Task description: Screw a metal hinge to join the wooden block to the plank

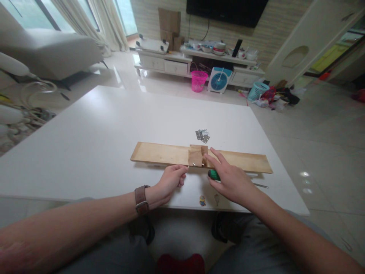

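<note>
A long wooden board (159, 152) lies across the white table, with a crumpled piece of brown paper (195, 156) over its middle. Small shiny metal bits (194, 164) show at the paper's near edge. My left hand (173, 178) is closed in a pinch at the board's near edge, on what looks like a small screw (188, 166). My right hand (232, 179) holds a screwdriver by its green handle (213, 175); the shaft (261, 185) points right. Two of its fingers stretch out to the paper and board; the others are hidden.
Metal hinges (203, 135) and screws lie in a pile beyond the board. Two stickers (202, 200) are on the table (114, 125) near its front edge. Past it stand a pink basket (199, 80), a blue fan (219, 80) and a low cabinet (176, 67).
</note>
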The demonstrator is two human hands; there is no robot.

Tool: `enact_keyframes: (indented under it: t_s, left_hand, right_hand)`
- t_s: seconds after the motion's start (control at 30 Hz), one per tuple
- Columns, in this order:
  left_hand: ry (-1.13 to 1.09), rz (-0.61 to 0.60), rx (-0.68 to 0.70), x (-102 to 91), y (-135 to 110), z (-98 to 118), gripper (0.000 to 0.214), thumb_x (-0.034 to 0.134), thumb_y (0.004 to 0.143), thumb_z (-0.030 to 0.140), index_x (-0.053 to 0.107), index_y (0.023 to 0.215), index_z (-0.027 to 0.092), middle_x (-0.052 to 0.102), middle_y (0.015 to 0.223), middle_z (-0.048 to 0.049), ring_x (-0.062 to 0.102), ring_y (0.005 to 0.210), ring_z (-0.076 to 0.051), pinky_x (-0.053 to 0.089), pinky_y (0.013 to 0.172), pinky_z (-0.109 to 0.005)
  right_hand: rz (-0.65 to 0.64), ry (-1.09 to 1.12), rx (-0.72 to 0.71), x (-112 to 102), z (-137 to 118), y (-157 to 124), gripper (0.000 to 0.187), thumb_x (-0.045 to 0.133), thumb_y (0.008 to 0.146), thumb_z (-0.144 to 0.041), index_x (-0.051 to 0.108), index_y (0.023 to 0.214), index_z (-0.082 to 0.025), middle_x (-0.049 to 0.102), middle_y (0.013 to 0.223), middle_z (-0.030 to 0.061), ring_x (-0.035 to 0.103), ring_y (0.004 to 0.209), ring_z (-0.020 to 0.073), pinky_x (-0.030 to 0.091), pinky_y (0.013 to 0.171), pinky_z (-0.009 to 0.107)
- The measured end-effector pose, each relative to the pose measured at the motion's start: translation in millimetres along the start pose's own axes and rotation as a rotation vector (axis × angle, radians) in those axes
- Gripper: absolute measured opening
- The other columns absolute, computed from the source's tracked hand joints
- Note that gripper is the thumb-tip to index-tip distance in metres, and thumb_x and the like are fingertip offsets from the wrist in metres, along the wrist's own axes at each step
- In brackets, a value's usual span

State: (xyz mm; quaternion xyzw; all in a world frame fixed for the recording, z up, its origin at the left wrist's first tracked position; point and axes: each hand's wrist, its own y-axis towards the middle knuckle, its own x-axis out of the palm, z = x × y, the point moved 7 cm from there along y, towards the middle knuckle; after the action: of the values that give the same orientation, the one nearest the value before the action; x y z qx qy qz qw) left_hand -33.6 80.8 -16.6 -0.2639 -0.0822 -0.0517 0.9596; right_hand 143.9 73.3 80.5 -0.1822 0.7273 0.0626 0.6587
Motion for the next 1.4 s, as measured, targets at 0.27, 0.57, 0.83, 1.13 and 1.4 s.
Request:
enact_keyframes:
  t_s: [0.27, 0.57, 0.83, 1.13, 1.4]
  left_hand:
    - [0.017, -0.006, 0.005, -0.2, 1, 1, 0.021, 0.068, 0.075, 0.034, 0.060, 0.071, 0.015, 0.051, 0.057, 0.0029, 0.042, 0.047, -0.008, 0.030, 0.046, -0.023]
    - [0.036, 0.005, -0.024, -2.8, 2, -7, 0.022, 0.067, 0.075, 0.036, 0.059, 0.071, 0.016, 0.053, 0.059, 0.0026, 0.044, 0.047, -0.008, 0.032, 0.046, -0.023]
    - [0.013, 0.000, -0.023, -1.7, 1, -7, 0.025, 0.071, 0.076, 0.038, 0.064, 0.077, 0.013, 0.055, 0.065, 0.0017, 0.045, 0.048, -0.008, 0.032, 0.046, -0.023]
    - [0.029, -0.012, 0.009, -0.5, 1, -3, 0.024, 0.071, 0.072, 0.035, 0.067, 0.078, 0.012, 0.053, 0.063, 0.0023, 0.044, 0.048, -0.008, 0.030, 0.045, -0.023]
    - [0.004, 0.004, -0.013, -1.7, 1, -2, 0.026, 0.073, 0.070, 0.037, 0.068, 0.076, 0.011, 0.053, 0.061, 0.0020, 0.042, 0.048, -0.008, 0.028, 0.046, -0.023]
  right_hand:
    - [0.073, 0.099, -0.005, -5, 2, 1, 0.071, 0.053, 0.093, -0.031, 0.034, 0.161, -0.020, 0.029, 0.173, 0.0110, 0.064, 0.130, 0.0384, 0.060, 0.099, 0.054]
    - [0.210, 0.147, -0.013, -19, 2, 1, 0.055, 0.054, 0.092, -0.026, 0.048, 0.147, -0.025, 0.060, 0.149, 0.0099, 0.071, 0.109, 0.0306, 0.056, 0.082, 0.042]
    - [0.071, 0.115, -0.079, -16, -5, 0, 0.010, 0.055, 0.094, -0.026, 0.065, 0.093, -0.023, 0.070, 0.097, 0.0030, 0.062, 0.082, 0.0190, 0.029, 0.065, 0.029]
    - [-0.006, 0.072, -0.094, -13, -12, -2, 0.004, 0.063, 0.090, -0.025, 0.064, 0.089, -0.021, 0.067, 0.096, 0.0024, 0.057, 0.077, 0.0162, 0.020, 0.063, 0.029]
    - [0.031, 0.050, -0.125, -12, -10, -3, 0.007, 0.059, 0.093, -0.025, 0.062, 0.089, -0.021, 0.065, 0.093, 0.0024, 0.053, 0.074, 0.0153, 0.018, 0.062, 0.030]
